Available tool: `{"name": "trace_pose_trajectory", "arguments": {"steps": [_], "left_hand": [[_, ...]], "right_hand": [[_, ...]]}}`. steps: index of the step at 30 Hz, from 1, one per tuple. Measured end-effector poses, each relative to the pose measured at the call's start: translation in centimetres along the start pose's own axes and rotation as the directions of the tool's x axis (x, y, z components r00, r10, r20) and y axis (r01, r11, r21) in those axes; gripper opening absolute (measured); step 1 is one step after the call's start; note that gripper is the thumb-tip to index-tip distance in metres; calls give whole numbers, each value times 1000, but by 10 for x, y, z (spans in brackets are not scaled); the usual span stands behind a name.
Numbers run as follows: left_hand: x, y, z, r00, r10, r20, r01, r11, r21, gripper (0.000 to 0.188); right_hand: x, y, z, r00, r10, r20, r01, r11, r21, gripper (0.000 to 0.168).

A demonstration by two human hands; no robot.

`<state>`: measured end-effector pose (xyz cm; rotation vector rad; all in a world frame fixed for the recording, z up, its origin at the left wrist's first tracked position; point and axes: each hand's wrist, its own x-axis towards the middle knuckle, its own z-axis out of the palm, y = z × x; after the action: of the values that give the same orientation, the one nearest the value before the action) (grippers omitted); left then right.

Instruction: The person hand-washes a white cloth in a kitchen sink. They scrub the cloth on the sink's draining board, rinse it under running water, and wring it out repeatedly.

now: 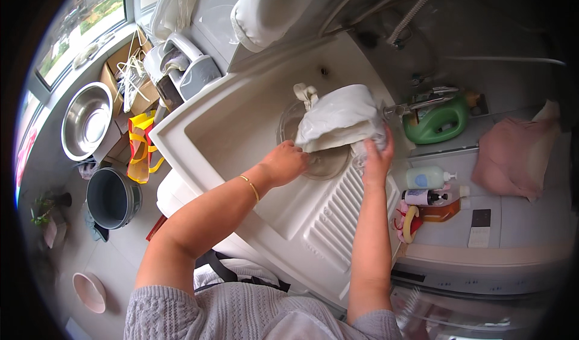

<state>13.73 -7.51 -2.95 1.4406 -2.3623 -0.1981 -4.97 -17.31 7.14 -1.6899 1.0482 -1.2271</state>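
A wet white cloth item (337, 114) hangs between my hands over the laundry sink (212, 136). My left hand (289, 162) has its fingers curled at the cloth's lower left edge. On the other side, my right hand (379, 157) grips the bunched right end, thumb in front. Beneath the cloth is a round see-through basin (323, 168) with water in it, partly hidden. A knotted end of pale fabric (306, 95) lies by the basin's far rim. The sink's ribbed washboard (337, 213) slopes below my right hand.
A chrome faucet (420, 104) reaches in from the right, beside a green jug (441, 120). Bottles (425, 177) and a pink padded garment (509, 157) lie on the right-hand surface. Leftward are a steel bowl (88, 120), a dark bucket (113, 197) and a grey appliance (196, 73).
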Motion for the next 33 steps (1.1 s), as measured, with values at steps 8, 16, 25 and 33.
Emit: {"name": "trace_pose_trajectory", "arguments": {"steps": [8, 16, 25, 33], "left_hand": [[0, -1, 3, 998, -10, 58, 10, 1000, 14, 14], [3, 1, -3, 995, -19, 97, 14, 999, 51, 19], [0, -2, 1, 999, -28, 40, 29, 1000, -12, 18], [1, 0, 5, 1000, -20, 9, 20, 1000, 11, 15]], "right_hand": [[26, 37, -40, 977, 193, -85, -115, 147, -982, 78], [38, 101, -114, 992, 127, -23, -71, 389, -918, 51], [55, -16, -66, 985, -123, -125, 110, 989, -102, 35], [48, -19, -34, 989, 29, 148, 2, 978, -208, 44]]}}
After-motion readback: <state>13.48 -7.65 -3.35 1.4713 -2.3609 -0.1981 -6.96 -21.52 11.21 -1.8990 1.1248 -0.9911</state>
